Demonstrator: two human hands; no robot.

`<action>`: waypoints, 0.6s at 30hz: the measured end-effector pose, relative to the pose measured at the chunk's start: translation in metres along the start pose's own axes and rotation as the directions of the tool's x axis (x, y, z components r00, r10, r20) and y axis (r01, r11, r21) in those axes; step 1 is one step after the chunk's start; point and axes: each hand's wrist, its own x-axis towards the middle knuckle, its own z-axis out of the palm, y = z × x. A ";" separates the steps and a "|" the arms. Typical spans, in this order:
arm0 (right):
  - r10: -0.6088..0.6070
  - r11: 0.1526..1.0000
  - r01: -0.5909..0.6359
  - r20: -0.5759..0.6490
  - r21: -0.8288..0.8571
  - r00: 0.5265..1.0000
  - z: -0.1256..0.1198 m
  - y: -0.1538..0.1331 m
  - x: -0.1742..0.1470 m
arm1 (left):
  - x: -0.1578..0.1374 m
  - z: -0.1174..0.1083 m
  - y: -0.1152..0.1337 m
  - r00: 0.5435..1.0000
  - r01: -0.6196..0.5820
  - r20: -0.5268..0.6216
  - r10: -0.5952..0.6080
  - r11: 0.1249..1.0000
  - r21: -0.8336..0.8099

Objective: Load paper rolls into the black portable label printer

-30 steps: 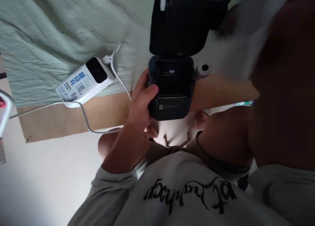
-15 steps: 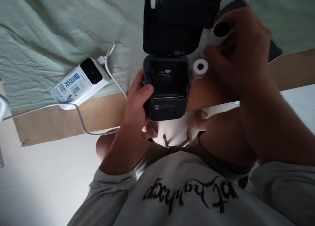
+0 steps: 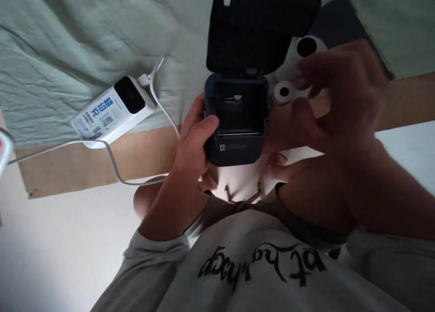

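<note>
My left hand [image 3: 195,137] grips the left side of a dark label printer [image 3: 238,153], thumb over its rim. The printer's lid [image 3: 251,44] is swung up, and its inner bay holds no roll, only a small printed label. Just right of the printer stand a small white paper roll [image 3: 282,93] and, behind it, a larger white roll [image 3: 288,67] with a wide dark core. My right hand [image 3: 343,94], somewhat blurred, hovers beside the two rolls with fingers and thumb apart and nothing between them.
A white power bank [image 3: 102,117] with a dark display lies on the green cloth [image 3: 84,40] at left. Its white cable [image 3: 113,167] loops over the wooden edge [image 3: 61,171]. A dark flat tablet-like object [image 3: 340,21] lies behind my right hand.
My right hand has let go of the larger roll and drawn back toward me and to the right, its fingers spreading. The printer, in my left hand, has shifted slightly right.
</note>
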 end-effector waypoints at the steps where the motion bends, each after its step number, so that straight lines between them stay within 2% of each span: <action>1: -0.012 1.000 0.012 0.047 0.000 0.999 0.004 -0.002 -0.002 | 0.000 0.000 0.000 1.000 0.002 -0.007 -0.002 1.000 -0.005; 4: 0.016 0.999 -0.012 0.139 -0.032 0.990 0.014 -0.005 -0.006 | 0.000 0.002 0.000 1.000 0.005 -0.009 -0.005 0.999 -0.035; 7: 0.065 0.998 -0.066 0.145 0.002 0.987 0.018 -0.003 -0.008 | 0.001 0.002 0.000 1.000 -0.001 -0.010 0.000 0.998 -0.060; 12: 0.048 0.996 -0.063 0.238 0.055 0.970 0.016 -0.002 -0.006 | 0.001 0.000 0.000 1.000 0.015 0.011 -0.015 1.000 -0.027; 18: 0.132 0.988 -0.116 0.174 -0.100 0.976 0.020 -0.008 -0.008 | 0.000 0.002 0.001 1.000 0.008 0.001 -0.008 1.000 -0.019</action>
